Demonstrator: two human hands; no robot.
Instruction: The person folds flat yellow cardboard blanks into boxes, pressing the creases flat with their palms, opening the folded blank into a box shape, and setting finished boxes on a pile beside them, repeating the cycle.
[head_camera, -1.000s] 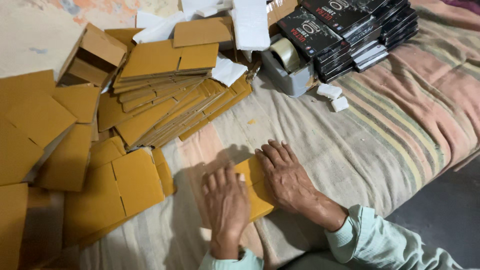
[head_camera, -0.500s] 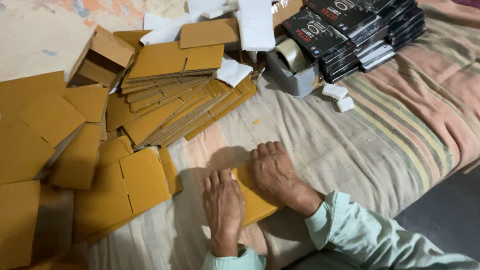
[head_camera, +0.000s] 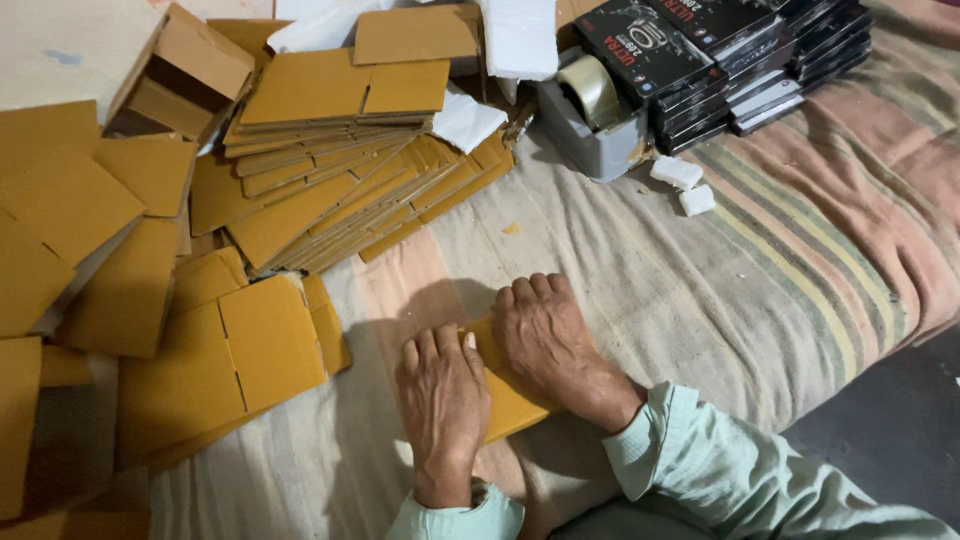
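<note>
Closest to the person, both hands lie palm-down on a flat yellow-brown cardboard piece (head_camera: 510, 400) that rests on the striped blanket (head_camera: 800, 250). The left hand (head_camera: 442, 400) is flat with its fingers together, covering the card's left part, and the right hand (head_camera: 545, 340) sits just beside it, fingers stretched out and pressing on the card's far edge; neither hand pinches or grips anything. Pale green sleeves (head_camera: 700, 470) show at both wrists. Only a strip of the card shows between and below the two hands. Just to the left, a larger creased cardboard sheet (head_camera: 260, 345) lies flat, partly overlapping the blanket's edge. Farther left, more flat sheets (head_camera: 60, 210) are scattered loosely. Beyond them, toward the middle, a fanned stack of cardboard blanks (head_camera: 340, 170) leans across the blanket, with a folded-up open carton (head_camera: 185, 75) at the far left. To the right of that stack stands a grey tape dispenser (head_camera: 595, 125) holding a roll of tape, with two small white blocks (head_camera: 685, 185) near it on the blanket. At the far right, a pile of black flat boxes (head_camera: 740, 50) is stacked in uneven layers.
</note>
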